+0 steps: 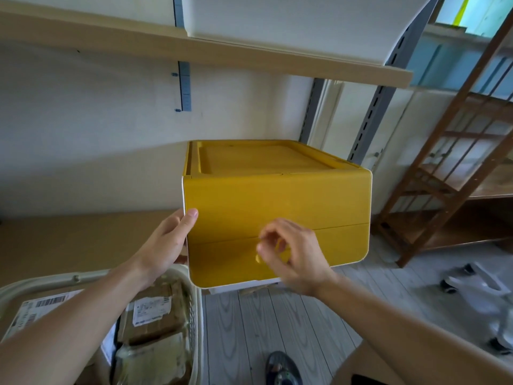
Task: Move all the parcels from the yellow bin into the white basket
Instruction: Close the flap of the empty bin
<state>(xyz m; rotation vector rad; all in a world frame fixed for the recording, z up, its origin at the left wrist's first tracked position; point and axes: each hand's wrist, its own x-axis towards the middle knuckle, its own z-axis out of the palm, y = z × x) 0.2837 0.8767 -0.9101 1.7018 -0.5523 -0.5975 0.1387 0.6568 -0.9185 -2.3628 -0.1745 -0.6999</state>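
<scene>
- The white basket (191,307) sits at the lower left, below the shelf edge, its slotted wall toward the floorboards; the left forearm crosses over it.
- Inside it lie parcels (155,309): brown paper packs with white printed labels facing up, one pale pack nearer the camera, and a barcode label at the far left. They lie flat, overlapping each other.
- The left hand (163,243) holds the left edge of the yellow bin, thumb laid on the front face, fingers wrapped behind the side and hidden.
- The yellow bin (277,195) stands on the lower shelf (83,232), its front overhanging the shelf edge. Its long axis runs left to right; the closed front flap faces the camera, lid on top, back toward the wall.
- The right hand (288,251) hovers before the lower half of the front flap, fingers loosely curled, blurred; whether it touches the flap I cannot tell.
- A wooden rack (458,151) stands at the right, well apart from the bin.
</scene>
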